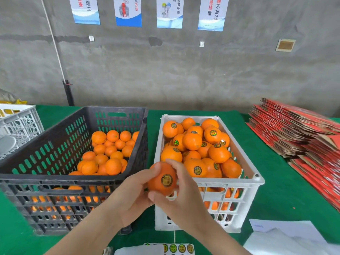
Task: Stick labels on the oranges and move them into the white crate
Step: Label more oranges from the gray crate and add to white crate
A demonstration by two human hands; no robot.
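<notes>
An orange with a round gold label on its front is held over the near left corner of the white crate. My left hand grips it from the left and below. My right hand curls round it from the right, fingers over its top. The white crate holds several labelled oranges. The black crate to the left holds several unlabelled oranges. A sheet of round labels lies at the near edge.
The green table cloth carries a stack of flat red cartons on the right. White paper lies at the near right. A second white crate stands at the far left. A grey wall with posters is behind.
</notes>
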